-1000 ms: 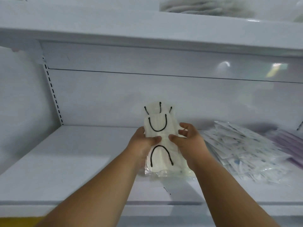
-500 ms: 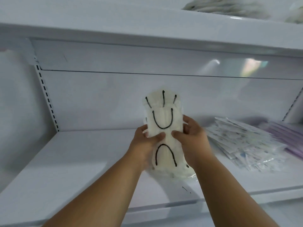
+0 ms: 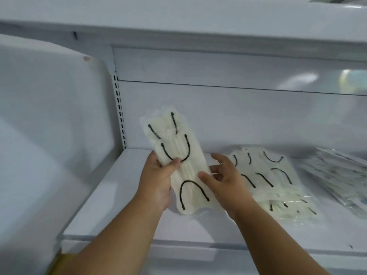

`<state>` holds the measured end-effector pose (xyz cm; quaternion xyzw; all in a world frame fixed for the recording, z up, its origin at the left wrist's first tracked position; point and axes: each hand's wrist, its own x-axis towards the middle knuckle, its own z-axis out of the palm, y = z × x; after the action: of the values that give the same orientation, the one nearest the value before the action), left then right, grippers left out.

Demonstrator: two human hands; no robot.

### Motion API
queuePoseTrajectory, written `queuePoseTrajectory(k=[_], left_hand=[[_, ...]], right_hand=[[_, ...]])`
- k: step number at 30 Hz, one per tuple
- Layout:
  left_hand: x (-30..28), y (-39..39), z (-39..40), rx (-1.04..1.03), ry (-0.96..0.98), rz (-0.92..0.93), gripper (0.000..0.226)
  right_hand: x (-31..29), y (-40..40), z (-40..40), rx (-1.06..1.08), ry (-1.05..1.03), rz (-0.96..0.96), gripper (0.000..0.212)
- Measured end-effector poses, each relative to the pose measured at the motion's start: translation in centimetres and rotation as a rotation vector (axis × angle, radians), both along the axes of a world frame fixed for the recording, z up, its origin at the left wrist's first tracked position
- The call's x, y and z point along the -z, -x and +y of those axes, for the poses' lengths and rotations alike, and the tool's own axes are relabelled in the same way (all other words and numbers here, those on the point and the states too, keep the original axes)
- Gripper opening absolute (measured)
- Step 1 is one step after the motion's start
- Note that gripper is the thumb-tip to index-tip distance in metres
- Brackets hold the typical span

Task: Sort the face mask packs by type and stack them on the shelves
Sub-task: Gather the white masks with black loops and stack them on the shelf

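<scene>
A bundle of cream face mask packs [image 3: 190, 171] with black ear loops stands tilted above the white shelf [image 3: 123, 207], its top leaning left. My left hand [image 3: 156, 181] grips its left edge, thumb across the front. My right hand [image 3: 228, 181] pinches the right edge, thumb on the front and fingers spread behind. A loose pile of the same cream packs [image 3: 278, 175] lies on the shelf just right of my right hand.
Blue-printed mask packs [image 3: 341, 175] are heaped at the shelf's far right. The upper shelf [image 3: 178, 26] overhangs close above. A white side panel [image 3: 49, 116] closes off the left. Bare shelf surface lies left of the held bundle.
The view has swung, so the cream pile on the shelf now shows at the right. The held bundle has tilted leftward, and my right hand's fingers have spread along its edge.
</scene>
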<state>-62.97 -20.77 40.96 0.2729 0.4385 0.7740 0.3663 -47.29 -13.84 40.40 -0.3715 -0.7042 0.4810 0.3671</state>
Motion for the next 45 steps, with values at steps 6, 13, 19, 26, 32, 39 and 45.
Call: queuePoseTrajectory(k=[6,13,19,26,32,39,45], left_hand=[[1.0,4.1,-1.7,0.079,-0.152,-0.267,0.052],[2.3,8.6,-3.9,-0.051,-0.09,-0.211,0.06],[3.7,11.0,-4.9,-0.123,0.212,0.217,0.066],[4.9,10.6,-4.5,-0.146,0.295,0.374,0.052],[4.6,10.5,-4.9,-0.008,0.216,0.305,0.069],[5.1,10.7,-4.6,-0.027,0.263,0.314,0.076],[5.1,10.8,-4.9,-0.079,0.265,0.413,0.023]], right_hand=[[2.6,4.1,-2.2,-0.145,0.622,0.645,0.03],[1.4,3.8,1.0,-0.076,0.347,0.558,0.032],[1.4,2.6,2.9,-0.121,0.29,0.473,0.042],[3.0,3.1,2.6,-0.143,0.301,0.415,0.03],[3.3,3.1,2.3,-0.202,0.223,0.285,0.034],[3.1,2.9,2.4,-0.259,0.135,0.194,0.029],[3.5,3.4,2.2,-0.082,0.147,0.309,0.031]])
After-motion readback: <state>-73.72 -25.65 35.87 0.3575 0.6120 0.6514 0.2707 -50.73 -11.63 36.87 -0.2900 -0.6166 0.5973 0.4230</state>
